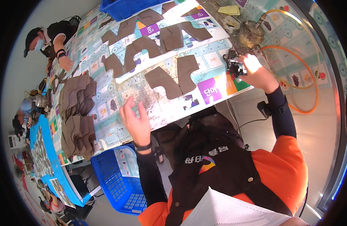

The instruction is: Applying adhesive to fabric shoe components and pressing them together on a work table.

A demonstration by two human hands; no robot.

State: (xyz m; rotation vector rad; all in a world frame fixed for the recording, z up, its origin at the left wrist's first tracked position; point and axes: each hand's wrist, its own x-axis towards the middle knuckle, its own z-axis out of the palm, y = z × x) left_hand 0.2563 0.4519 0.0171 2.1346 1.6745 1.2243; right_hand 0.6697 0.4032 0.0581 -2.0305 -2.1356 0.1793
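Observation:
My right hand (258, 73) is closed on a small dark metal tool (235, 64) with silver parts, at the right end of the table. My left hand (135, 122) hovers near the table's front edge, fingers apart and holding nothing. Between the hands lies a brown V-shaped cut piece (173, 77), with a seam at its middle. Behind it, more brown pieces (143, 49) are laid out in rows on white boards. To the left of my left hand stand stacks of similar brown pieces (78, 96).
A metal pot (252, 33) with a yellowish hose (307, 22) stands at the right, near a looping orange hose (313, 90). A blue bin (124, 13) sits at the back; a blue basket (118, 184) is below the table's front left. A co-worker's hand (65, 63) rests at the far left.

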